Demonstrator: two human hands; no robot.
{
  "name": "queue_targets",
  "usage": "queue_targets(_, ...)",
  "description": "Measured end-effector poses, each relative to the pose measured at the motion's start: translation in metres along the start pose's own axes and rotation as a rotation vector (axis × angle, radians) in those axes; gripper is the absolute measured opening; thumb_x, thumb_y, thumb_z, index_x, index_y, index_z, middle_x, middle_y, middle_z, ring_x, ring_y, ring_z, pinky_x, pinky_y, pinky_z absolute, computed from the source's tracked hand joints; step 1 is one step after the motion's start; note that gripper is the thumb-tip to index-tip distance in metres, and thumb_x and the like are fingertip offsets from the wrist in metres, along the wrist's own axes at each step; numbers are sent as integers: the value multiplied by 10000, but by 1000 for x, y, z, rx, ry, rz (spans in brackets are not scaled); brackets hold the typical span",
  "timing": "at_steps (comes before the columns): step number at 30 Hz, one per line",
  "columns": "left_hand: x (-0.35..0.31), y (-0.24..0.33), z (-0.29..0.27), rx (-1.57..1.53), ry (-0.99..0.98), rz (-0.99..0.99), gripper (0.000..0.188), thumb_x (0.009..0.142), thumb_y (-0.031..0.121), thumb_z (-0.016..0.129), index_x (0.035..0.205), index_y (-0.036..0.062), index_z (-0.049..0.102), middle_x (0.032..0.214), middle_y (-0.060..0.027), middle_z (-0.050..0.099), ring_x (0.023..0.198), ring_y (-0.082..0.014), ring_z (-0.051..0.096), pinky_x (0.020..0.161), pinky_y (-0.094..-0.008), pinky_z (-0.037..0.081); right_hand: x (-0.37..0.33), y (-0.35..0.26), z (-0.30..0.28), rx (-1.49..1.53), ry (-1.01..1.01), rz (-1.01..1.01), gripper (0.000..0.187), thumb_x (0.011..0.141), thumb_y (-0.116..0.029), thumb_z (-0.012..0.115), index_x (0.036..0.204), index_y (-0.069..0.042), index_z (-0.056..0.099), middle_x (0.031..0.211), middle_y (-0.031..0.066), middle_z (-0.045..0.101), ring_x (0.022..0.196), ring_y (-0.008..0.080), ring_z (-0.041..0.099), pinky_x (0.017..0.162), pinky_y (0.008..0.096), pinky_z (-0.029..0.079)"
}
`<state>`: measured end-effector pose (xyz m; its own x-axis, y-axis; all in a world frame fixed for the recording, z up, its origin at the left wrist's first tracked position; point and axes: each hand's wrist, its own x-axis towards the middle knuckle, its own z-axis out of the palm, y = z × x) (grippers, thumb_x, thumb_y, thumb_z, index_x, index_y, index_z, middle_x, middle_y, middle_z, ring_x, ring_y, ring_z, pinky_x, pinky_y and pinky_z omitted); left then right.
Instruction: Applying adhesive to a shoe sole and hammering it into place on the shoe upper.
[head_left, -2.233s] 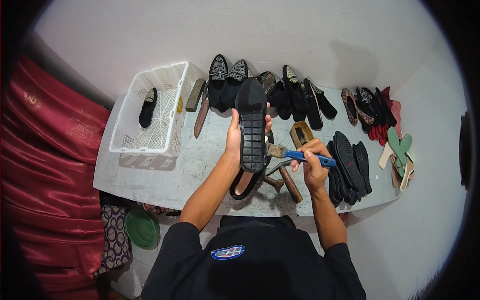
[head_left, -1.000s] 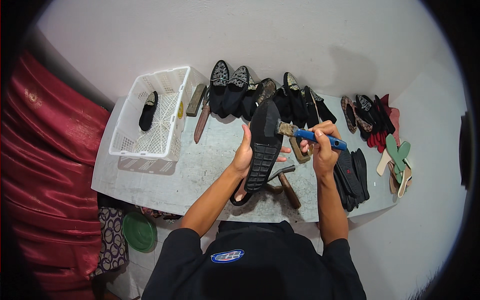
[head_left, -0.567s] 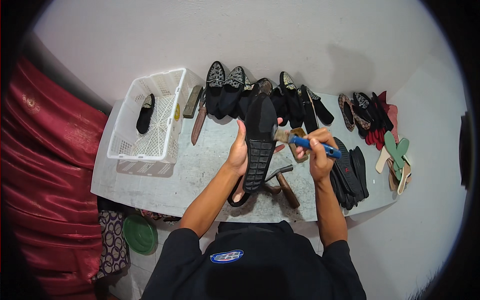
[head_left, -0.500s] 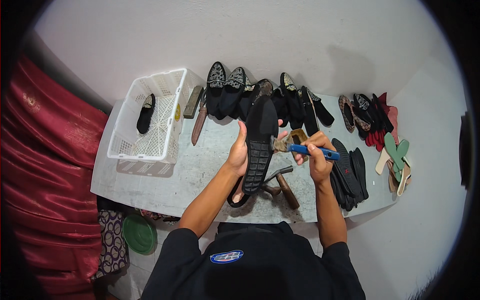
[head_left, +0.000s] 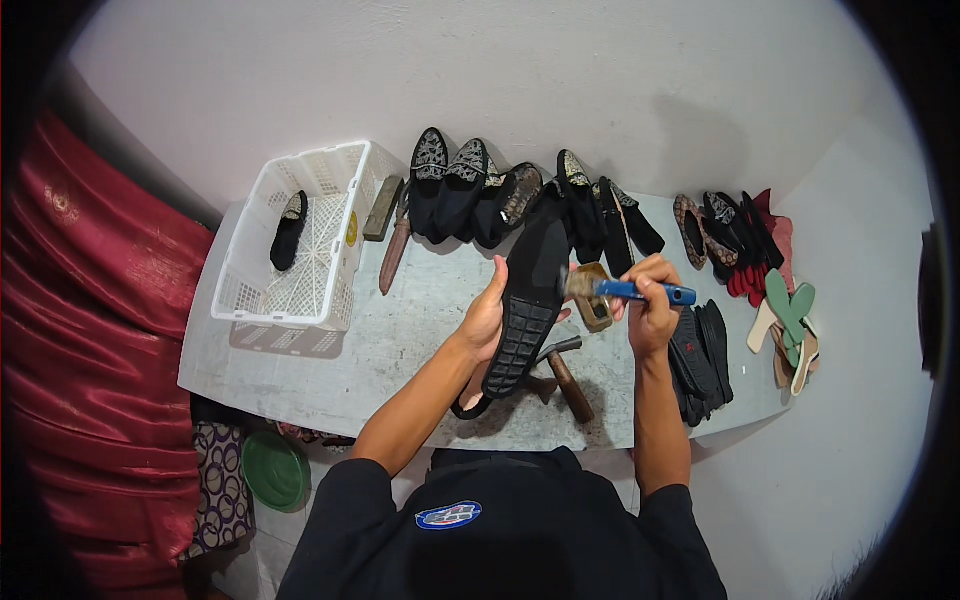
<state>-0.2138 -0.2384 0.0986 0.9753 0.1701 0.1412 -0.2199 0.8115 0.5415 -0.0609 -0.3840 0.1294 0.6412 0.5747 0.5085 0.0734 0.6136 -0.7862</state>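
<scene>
My left hand (head_left: 486,322) is closed around a black shoe (head_left: 524,335), holding it up with its underside toward me. Its heel half has a ridged, blocky tread; the front part is smooth and dark. In my right hand (head_left: 654,305) is a paintbrush (head_left: 645,293) with a blue handle, gripped between thumb and fingers. The brush's worn bristles are at the shoe's right edge, near the middle; whether they touch I cannot tell. Just below the brush a yellowish-brown open container (head_left: 594,318) stands on the table. A wooden-handled hammer (head_left: 572,390) lies beside the shoe's heel.
On the grey table (head_left: 300,385) stands a white plastic basket (head_left: 338,262) with one shoe inside. A row of patterned black shoes (head_left: 462,190) lines the wall, next to a sheathed knife (head_left: 396,250). Black soles (head_left: 698,355) and green insoles (head_left: 788,308) lie at the right.
The brush has shifted slightly right, with its handle now more level. The shoe has tilted, its toe leaning further right and its heel lower left.
</scene>
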Motion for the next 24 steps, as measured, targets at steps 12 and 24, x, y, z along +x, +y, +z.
queue_targets(12,-1,-4,-2,-20,59,-27,771,948,625,209,1466,57,268,1420,-167,415,1279,-374,450,1047,-459,419,1,10,-6,47,90,37,124,892,-72,470,805,14,455,789,145,503,502,199,551,419,259,468)
queue_targets(24,-1,1,-5,-82,48,-24,764,959,611,202,1476,49,234,1446,-169,381,1285,-401,432,1058,-510,398,4,14,5,30,-82,-32,103,906,-18,497,822,41,504,850,158,533,647,209,616,520,302,533)
